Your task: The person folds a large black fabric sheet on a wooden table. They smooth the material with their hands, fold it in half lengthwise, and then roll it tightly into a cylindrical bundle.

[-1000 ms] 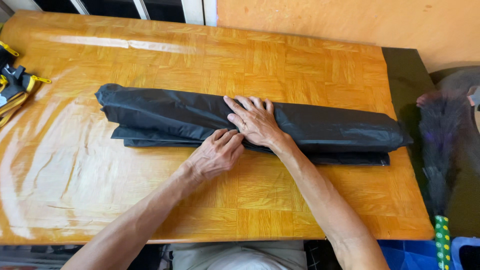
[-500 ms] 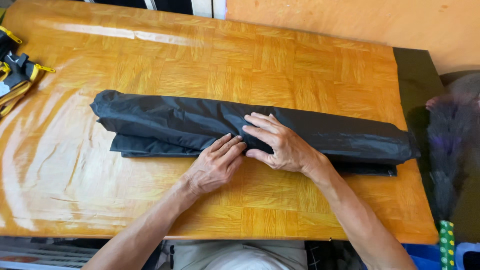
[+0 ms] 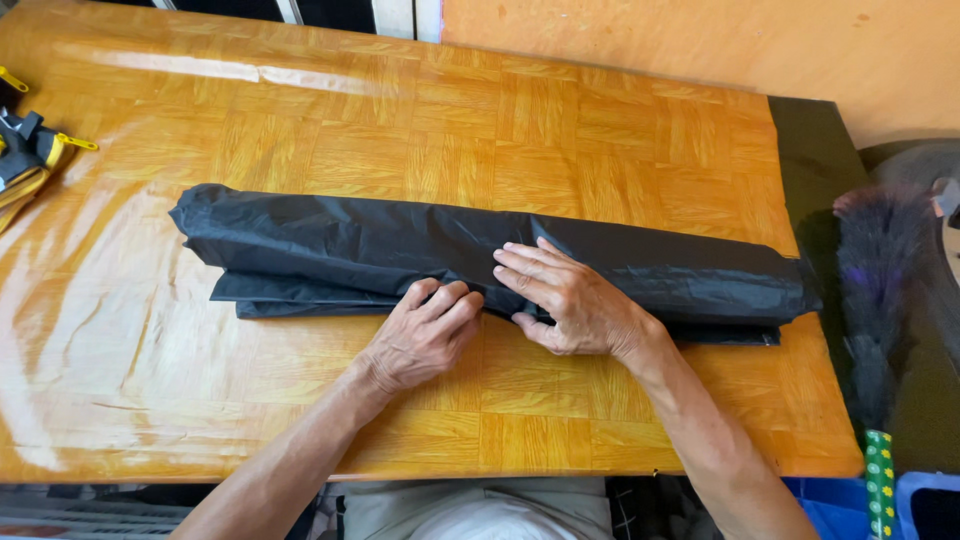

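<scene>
While both hands sit mid-table, the long black plastic roll (image 3: 330,245) lies crosswise on the wooden table (image 3: 560,130), partly rolled, flat layers showing under its near edge. Left hand (image 3: 420,340) curls its fingers onto the near edge, knuckles up. Right hand (image 3: 570,300) lies flat, fingers spread, pressing the roll, just beside the left. Yellow-black tool (image 3: 25,160) at far left edge; feather duster (image 3: 880,290) off the right end.

Bare forearms, no sleeves, rings or watch — light grey-beige garment at the lap.
</scene>
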